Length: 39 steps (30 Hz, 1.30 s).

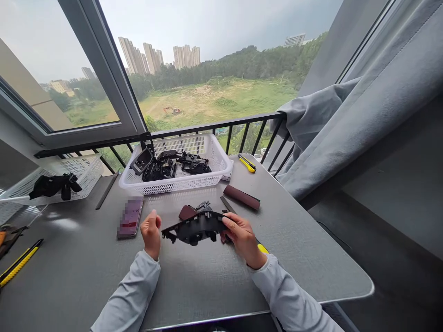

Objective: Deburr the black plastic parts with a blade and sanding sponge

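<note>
My right hand (242,236) grips the right end of a black moulded plastic part (195,228), long and curved with clips along its edges, held above the table. My left hand (151,234) is closed beside the part's left tip, apart from it, thumb up; whatever its fingers hold, if anything, is hidden. Behind the part, a dark red piece (188,212) and a grey-black fitting (204,206) show partly. A yellow piece (262,249) peeks out by my right wrist, mostly covered.
A white basket (180,185) of black plastic parts stands at the back, with a phone (130,217) before it. A brown-red roll (241,197) and yellow cutter (247,163) lie right. Another basket (88,168) and a yellow-black knife (21,263) are left. The table edge (370,288) curves at right.
</note>
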Motion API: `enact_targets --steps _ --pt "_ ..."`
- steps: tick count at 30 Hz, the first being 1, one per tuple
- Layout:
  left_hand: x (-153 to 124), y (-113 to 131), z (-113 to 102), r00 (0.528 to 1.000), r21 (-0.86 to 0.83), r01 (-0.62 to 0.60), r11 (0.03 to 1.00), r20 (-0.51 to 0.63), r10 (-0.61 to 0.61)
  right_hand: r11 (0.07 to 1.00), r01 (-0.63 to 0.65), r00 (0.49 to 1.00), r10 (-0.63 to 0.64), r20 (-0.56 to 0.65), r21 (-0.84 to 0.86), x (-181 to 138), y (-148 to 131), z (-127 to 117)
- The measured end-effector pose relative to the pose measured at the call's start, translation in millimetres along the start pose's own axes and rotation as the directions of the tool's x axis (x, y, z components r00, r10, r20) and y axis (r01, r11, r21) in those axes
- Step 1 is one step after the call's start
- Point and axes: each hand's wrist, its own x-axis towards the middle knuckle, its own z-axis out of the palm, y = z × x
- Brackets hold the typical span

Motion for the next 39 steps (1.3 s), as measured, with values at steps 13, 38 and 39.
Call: enact_targets --steps 13,38,39 --pt "-36 21 25 0.551 0.131 0.586 0.800 0.659 -0.512 0.787 -0.052 0.979 0.163 0.125 -0.615 8 0 6" --pt "14 109 80 0.840 -0.437 0.422 0.794 0.518 -0.161 0.764 -0.005 0.991 0.090 0.100 -0.645 55 -68 -65" --pt "15 109 81 0.852 -0.442 0.413 0.796 0.496 -0.167 0.799 0.034 0.994 0.033 0.101 -0.601 54 -80 -62"
